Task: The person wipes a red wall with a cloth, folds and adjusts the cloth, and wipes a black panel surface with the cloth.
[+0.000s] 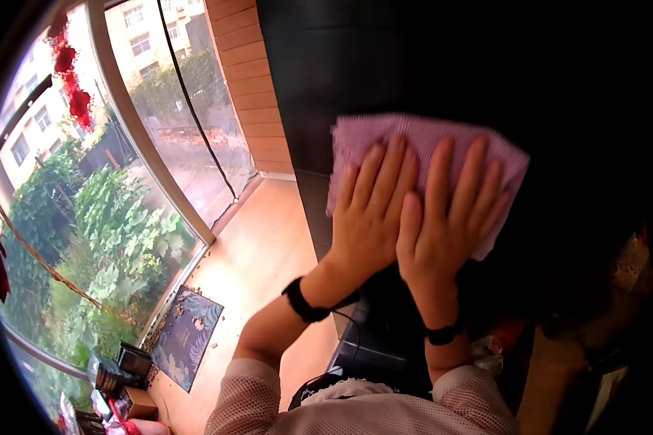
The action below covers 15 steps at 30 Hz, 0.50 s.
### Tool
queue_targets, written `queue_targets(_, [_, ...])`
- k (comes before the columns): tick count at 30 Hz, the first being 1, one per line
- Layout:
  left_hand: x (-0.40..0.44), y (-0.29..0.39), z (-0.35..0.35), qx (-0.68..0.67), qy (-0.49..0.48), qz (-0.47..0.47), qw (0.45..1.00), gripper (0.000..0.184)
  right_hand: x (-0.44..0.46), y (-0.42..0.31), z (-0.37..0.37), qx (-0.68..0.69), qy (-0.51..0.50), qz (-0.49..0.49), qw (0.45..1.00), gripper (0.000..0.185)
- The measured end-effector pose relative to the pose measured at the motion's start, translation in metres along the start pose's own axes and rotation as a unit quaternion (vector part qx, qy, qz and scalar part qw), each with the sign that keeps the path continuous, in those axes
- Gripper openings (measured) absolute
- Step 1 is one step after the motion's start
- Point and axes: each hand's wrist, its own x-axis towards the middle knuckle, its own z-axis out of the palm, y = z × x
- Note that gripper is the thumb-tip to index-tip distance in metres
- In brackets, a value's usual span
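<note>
Dark surface (326, 65) behind; pink cloth (432, 156) under both flattened hands, left (374, 188), right (450, 210), fingers extended.

Daylight pours through the windows (138, 116) on the left, glaring on the pale floor (268, 217); the right side sinks into near-black shadow; the hands (374, 192) blur slightly at the fingers; straight frames bow towards the dark, rounded left edge.

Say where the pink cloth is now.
Head view, right of centre: the pink cloth is under the left hand and right hand, against a dark surface.
</note>
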Motion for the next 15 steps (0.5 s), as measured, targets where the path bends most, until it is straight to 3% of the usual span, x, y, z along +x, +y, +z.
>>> queue_targets(2, [-0.037, -0.015, 0.004, 0.026, -0.001, 0.012, 1.0, 0.045, -0.036, -0.016, 0.015, -0.001, -0.008, -0.02, 1.0, 0.043])
queue_targets(5, [-0.03, -0.038, -0.003, -0.015, -0.043, 0.021, 0.999, 0.045, -0.022, -0.028, 0.016, -0.025, -0.03, -0.034, 0.999, 0.049])
queue_targets(6, [-0.01, -0.046, -0.006, 0.002, -0.016, 0.031, 0.999, 0.046, -0.002, -0.037, 0.013, -0.007, -0.023, -0.031, 0.999, 0.048])
queue_targets(11, [0.073, -0.087, -0.031, -0.031, 0.063, 0.082, 0.994, 0.051, 0.085, -0.071, 0.014, 0.046, 0.127, -0.065, 0.989, 0.043])
queue_targets(15, [0.071, -0.091, -0.027, -0.025, 0.075, 0.064, 0.995, 0.052, 0.086, -0.077, 0.016, 0.053, 0.123, -0.062, 0.989, 0.042])
